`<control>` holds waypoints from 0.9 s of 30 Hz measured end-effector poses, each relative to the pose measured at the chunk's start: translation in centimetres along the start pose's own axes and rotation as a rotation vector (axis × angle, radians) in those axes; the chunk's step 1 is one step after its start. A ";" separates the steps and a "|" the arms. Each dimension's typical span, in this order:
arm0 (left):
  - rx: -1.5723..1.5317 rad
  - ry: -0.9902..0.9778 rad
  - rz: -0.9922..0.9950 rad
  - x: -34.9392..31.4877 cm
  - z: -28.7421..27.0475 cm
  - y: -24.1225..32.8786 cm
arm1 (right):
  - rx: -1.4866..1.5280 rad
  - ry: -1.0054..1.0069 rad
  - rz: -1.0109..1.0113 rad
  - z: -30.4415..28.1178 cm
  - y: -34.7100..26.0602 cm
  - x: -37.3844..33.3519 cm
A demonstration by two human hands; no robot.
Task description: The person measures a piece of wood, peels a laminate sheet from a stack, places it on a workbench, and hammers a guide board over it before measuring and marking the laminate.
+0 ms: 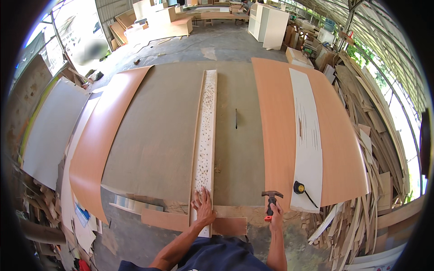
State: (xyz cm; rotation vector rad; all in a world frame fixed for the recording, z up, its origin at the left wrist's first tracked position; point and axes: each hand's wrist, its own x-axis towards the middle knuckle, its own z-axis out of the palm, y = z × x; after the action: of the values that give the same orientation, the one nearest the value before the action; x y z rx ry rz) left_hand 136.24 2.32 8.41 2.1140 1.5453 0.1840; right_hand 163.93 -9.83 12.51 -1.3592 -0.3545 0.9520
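Observation:
My left hand [203, 207] lies with its fingers spread on the near part of a long, narrow white board [206, 153]. This board is covered in dark specks, has a light wood strip along its edge, and runs away from me over a large grey-green panel [158, 131]. Off to the right, my right hand [276, 211] is closed round a claw hammer [272, 194] with a black and red handle, its head pointing up and away from the board. A thin dark tool [236, 119], its kind unclear, rests on the panel right of the board.
Orange-brown sheets flank the panel, one at left [97, 135] and one at right [276, 131]. A white strip [307, 140] with a black and yellow tape measure [299, 187] lies on the right sheet. Scrap wood [375, 117] piles up at far right; cabinets [269, 25] stand behind.

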 end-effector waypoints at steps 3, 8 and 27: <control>0.227 -0.047 0.024 0.1 0.4 0.2 | 0.010 0.023 0.018 1.2 0.8 0.0; 0.211 -0.151 0.183 0.8 -3.1 -0.4 | 0.014 0.044 0.023 4.6 0.3 -0.3; 0.060 -0.021 -0.051 6.1 -6.2 -3.4 | -1.361 0.057 -0.613 11.5 6.9 5.0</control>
State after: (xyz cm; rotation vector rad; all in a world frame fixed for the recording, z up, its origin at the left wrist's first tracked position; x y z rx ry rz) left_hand 132.98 10.70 11.05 2.1133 1.6092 0.0981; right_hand 156.17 0.96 7.25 -2.2437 -1.4433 0.0327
